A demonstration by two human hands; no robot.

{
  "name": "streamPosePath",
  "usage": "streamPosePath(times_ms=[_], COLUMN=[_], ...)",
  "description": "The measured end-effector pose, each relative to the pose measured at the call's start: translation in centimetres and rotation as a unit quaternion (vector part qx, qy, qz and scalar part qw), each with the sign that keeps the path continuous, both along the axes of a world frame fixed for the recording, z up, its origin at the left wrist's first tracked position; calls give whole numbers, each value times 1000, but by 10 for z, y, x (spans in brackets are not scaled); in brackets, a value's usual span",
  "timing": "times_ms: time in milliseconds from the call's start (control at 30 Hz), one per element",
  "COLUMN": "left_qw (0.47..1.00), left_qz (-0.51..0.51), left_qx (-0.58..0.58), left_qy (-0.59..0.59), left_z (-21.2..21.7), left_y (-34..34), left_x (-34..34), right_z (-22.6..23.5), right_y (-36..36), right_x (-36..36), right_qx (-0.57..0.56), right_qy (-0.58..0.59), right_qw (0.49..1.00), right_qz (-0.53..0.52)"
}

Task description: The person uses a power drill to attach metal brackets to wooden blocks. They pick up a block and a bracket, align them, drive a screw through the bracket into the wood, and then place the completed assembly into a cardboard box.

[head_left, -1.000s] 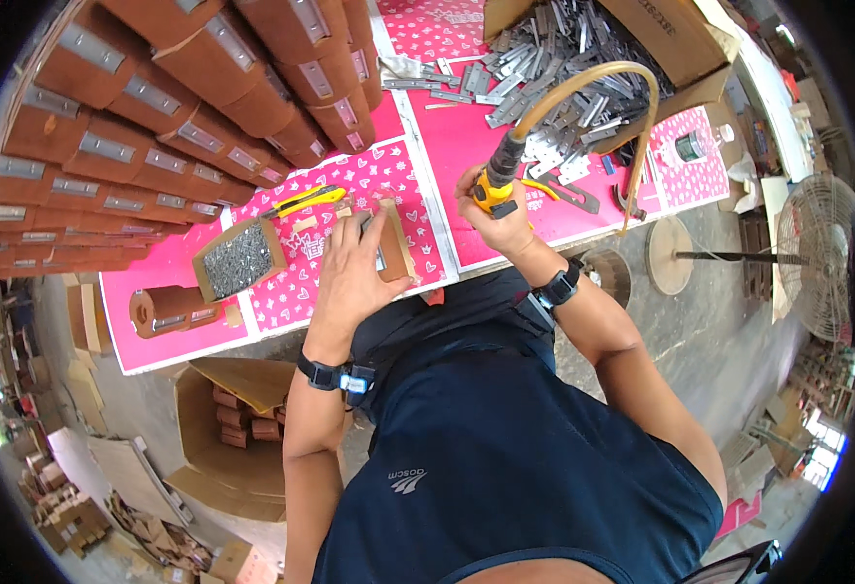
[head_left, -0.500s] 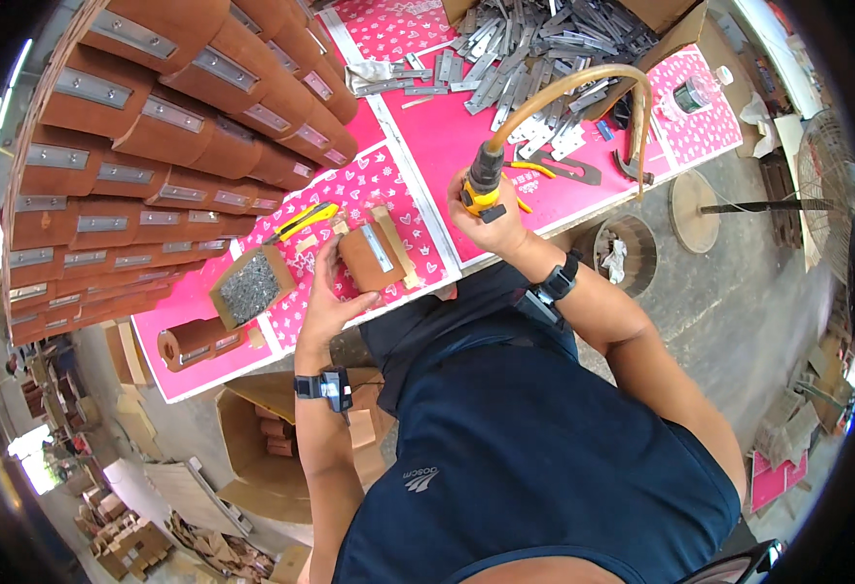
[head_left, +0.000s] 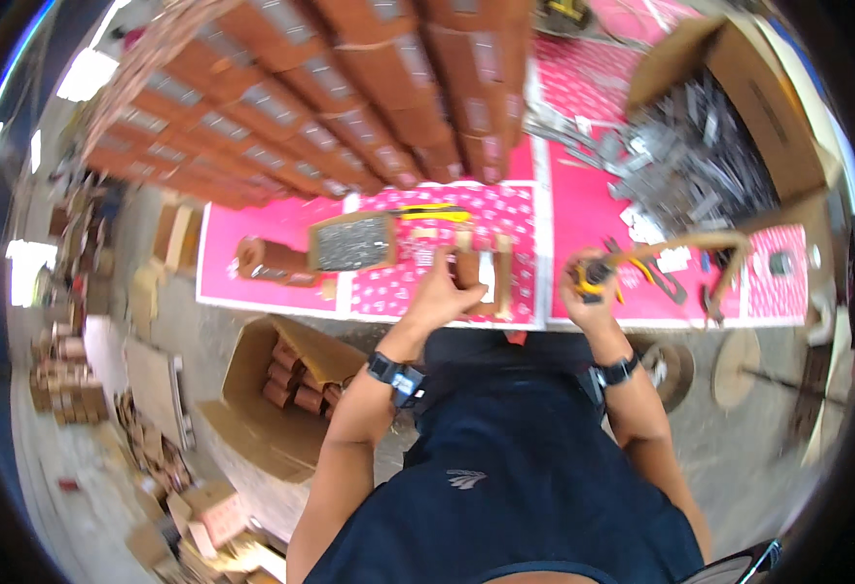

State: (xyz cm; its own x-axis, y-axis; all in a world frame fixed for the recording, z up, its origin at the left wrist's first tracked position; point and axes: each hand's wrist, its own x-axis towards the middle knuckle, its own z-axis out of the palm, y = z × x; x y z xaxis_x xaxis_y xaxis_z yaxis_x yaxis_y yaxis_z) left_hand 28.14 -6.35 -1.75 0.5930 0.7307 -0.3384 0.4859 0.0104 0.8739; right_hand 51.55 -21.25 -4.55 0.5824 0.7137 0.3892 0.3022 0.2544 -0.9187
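Observation:
My left hand (head_left: 439, 296) is closed around the left side of a brown curved tile (head_left: 467, 271), its thumb near the pale metal strip (head_left: 487, 274) on the tile's face. The tile lies on the pink patterned table, beside a light wooden strip (head_left: 504, 274). In my right hand (head_left: 589, 304) is a yellow and black power screwdriver (head_left: 594, 277), held just right of the white table seam, apart from the tile. A tan hose (head_left: 675, 241) runs from the tool to the right. Left of the tile stands a tray of small grey screws (head_left: 351, 243).
Stacked brown tiles with metal strips (head_left: 349, 107) rise at the back left. A yellow cutter (head_left: 435, 212) and a brown tube (head_left: 273, 262) lie on the table. Loose metal plates (head_left: 705, 146) spill from a carton (head_left: 773, 107). A hammer (head_left: 711, 304) lies right. Below stands an open carton (head_left: 242, 428).
The view has swung round and blurred. My right hand, with the power screwdriver, is now nearer the table's front edge. My left hand stays on the tile.

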Motion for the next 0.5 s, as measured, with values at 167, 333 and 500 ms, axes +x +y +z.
streamPosePath(times_ms=[167, 333, 500], left_qw=[981, 885, 816], left_qz=[116, 282, 349], left_qx=[39, 336, 458], left_qy=[-149, -155, -57], left_z=[34, 150, 165], left_y=[0, 26, 78], left_x=[-64, -133, -188], right_z=[-4, -4, -18], right_y=[-4, -2, 0], right_x=[-1, 6, 12], right_qx=[1, -1, 0], right_qy=[38, -18, 48], right_qw=[998, 999, 999], right_qz=[48, 50, 25])
